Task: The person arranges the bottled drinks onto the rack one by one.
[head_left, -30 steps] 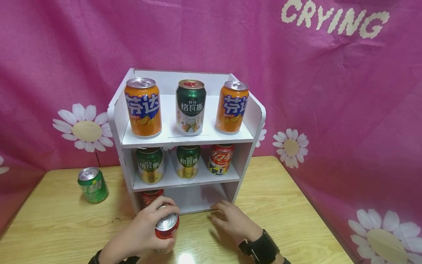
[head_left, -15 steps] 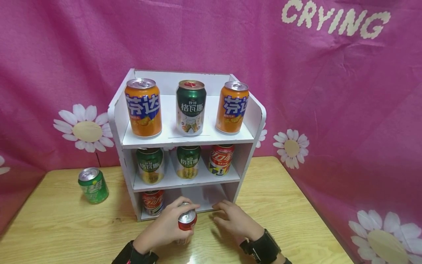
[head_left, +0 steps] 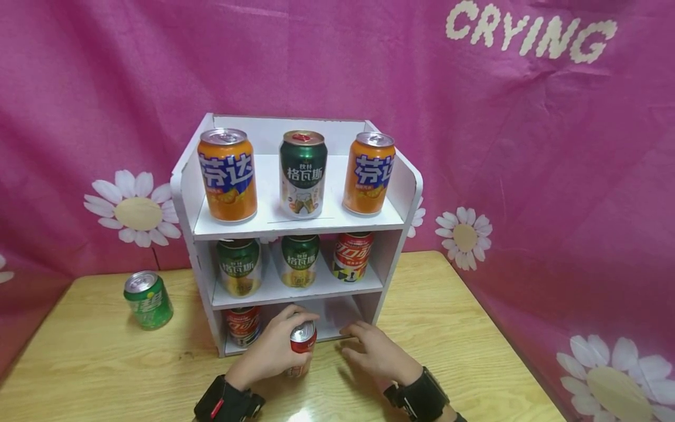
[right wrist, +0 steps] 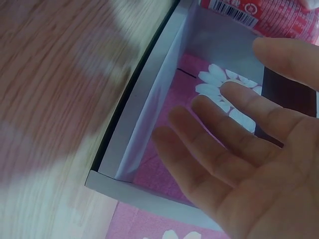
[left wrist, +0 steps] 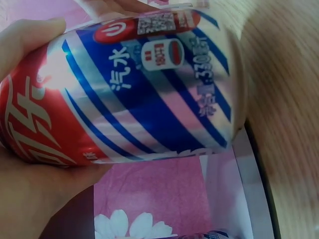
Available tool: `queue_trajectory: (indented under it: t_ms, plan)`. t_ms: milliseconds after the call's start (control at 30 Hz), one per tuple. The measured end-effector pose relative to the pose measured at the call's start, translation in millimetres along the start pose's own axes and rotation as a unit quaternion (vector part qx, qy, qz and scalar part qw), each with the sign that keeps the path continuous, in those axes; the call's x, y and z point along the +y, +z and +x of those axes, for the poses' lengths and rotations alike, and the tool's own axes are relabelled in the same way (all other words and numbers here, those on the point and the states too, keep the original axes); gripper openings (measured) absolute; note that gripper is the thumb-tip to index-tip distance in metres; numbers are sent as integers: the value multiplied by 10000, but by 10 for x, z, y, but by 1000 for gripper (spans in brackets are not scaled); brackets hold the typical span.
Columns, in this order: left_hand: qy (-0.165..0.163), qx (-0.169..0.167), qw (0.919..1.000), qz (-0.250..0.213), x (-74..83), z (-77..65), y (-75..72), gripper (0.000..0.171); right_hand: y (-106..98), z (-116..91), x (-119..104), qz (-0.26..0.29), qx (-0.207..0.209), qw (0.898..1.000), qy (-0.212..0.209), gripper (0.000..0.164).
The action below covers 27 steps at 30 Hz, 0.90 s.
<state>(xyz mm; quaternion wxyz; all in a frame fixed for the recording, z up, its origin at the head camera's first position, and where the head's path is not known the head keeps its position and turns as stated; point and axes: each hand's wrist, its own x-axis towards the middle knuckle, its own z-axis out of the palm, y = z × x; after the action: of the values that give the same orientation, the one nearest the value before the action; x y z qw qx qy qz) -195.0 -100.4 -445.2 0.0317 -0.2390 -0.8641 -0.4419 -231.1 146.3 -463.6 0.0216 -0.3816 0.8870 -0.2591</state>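
Note:
My left hand [head_left: 274, 347] grips a red cola can [head_left: 303, 341] in front of the lowest level of a small white shelf [head_left: 387, 284]. In the left wrist view the can [left wrist: 144, 94] shows red at its top and blue and silver stripes below, with thumb and fingers round its upper part. Another red cola can [head_left: 245, 326] stands at the left end of the bottom level. By the right end of that level is my right hand [head_left: 377, 356], holding nothing. In the right wrist view its fingers [right wrist: 214, 144] are loosely spread before the shelf opening.
Orange soda cans [head_left: 228, 176] flank a green and white can [head_left: 303, 174] on the top level. Two green and gold cans [head_left: 239, 266] and a red can [head_left: 352, 257] fill the middle one. Left of the shelf, a green can [head_left: 149, 300] stands on the wooden table [head_left: 84, 351].
My left hand has carried the cola can rightward and then slightly closer to the shelf, uncovering the red can on the bottom level. My right hand has barely moved.

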Motion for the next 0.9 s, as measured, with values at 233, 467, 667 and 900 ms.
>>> queue_trajectory:
  t_ms: [233, 467, 667, 900]
  plan:
    - [-158, 110, 9998, 89, -66, 70, 6, 59, 16, -9, 22, -69, 60, 9999, -81, 22]
    - [-248, 42, 9996, -155, -116, 171, -49, 61, 6, 9, 34, -75, 195, 9996, -183, 23]
    - [-457, 28, 9989, -121, -107, 184, -81, 62, -9, 14, 23, -71, 161, 9997, -139, 24]
    - [-879, 111, 9960, -122, -128, 191, -95, 62, -25, 17, 21, -54, 94, 9999, -121, 23]
